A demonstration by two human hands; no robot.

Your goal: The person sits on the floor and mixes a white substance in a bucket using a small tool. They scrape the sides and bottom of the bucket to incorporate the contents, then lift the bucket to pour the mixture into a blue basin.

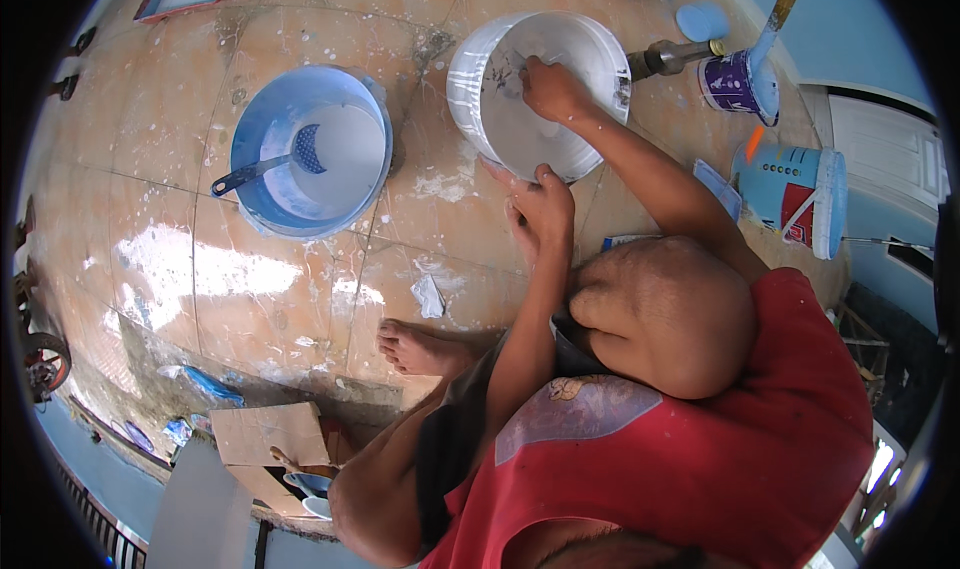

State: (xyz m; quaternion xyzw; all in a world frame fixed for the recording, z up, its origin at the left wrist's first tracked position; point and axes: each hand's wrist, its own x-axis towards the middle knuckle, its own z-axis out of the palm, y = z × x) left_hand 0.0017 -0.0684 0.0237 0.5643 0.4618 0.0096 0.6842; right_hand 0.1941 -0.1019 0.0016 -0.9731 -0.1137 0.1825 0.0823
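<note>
- Just inside the near half of the white bucket's point(463, 91) opening, the right hand point(556, 93) is lowered, fingers point(533, 70) curled in close together; whether they pinch anything I cannot tell
- Right beside those fingers, on the bucket's pale grey inside, dark specks or smears show
- At the bucket's edge nearest the body, the left hand point(545, 209) has its thumb by the rim and its fingers point(497, 174) spread along the outside; how firmly they hold, I cannot tell
- Well to the left of both hands' fingers, a blue tub point(254, 134) stands on the tiled floor point(415, 239), with whitish matter in it and a perforated ladle point(307, 151) whose handle reaches over the rim
- To the right of the right fingers, past the bucket, lie a dark rod-shaped tool point(652, 61) and a purple can point(725, 81) with a brush point(765, 41) standing in it
- Farther right of the fingers, a light-blue bucket point(757, 184) with a white handle
- Toward the body from the left fingers, a crumpled white scrap point(428, 297) lies on the floor
</note>
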